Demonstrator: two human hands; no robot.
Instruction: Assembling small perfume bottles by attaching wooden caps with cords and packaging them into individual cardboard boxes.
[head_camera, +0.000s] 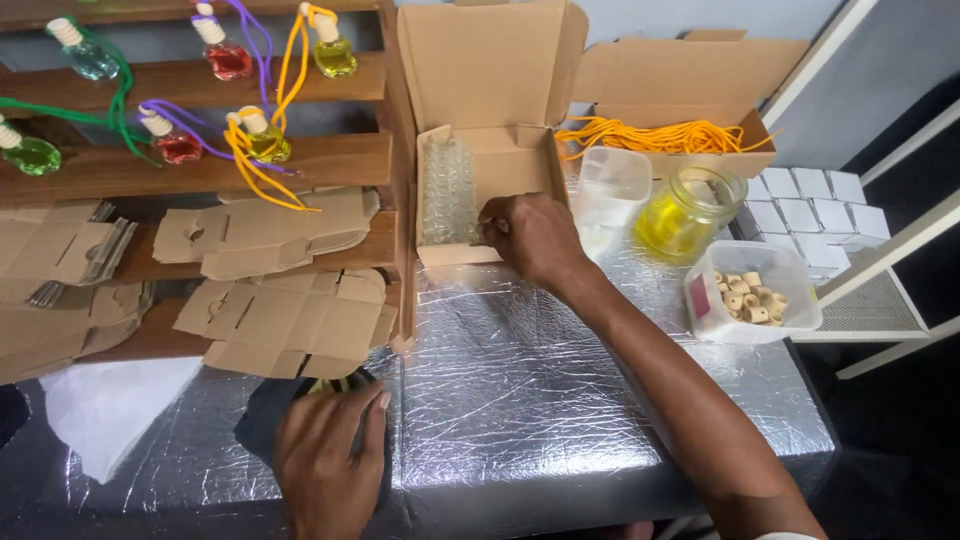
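Your right hand (533, 237) reaches up the middle of the frame into the open brown cardboard box (490, 90), fingers (492, 226) curled narrow at the row of small clear glass bottles (448, 190) standing in the box's left side. The fingertips touch the bottles' right edge; whether one is actually pinched, you cannot tell. The box sits at the top edge of the counter (520, 380), which is covered in silver foil-like quilted sheet.

Your left hand (330, 455) is at the lower left of centre, palm down on a dark cloth (262, 425). A bit of yellow-green thing shows just above the knuckles. Fingers are bent and close together; what they hold, if anything, is hidden.

Right of the box: clear plastic tub (612, 185), glass jar of yellow liquid (688, 212), and a clear plastic container of small tan wooden beads (752, 292). Behind them is a second open cardboard box with orange cords (660, 135). White small boxes (810, 215) are stacked at the far right.

Left side: wooden shelves (330, 160) with flat unfolded cardboard cartons (285, 320) and small filled bottles with coloured cords (250, 130) in green, red and yellow at the upper left.
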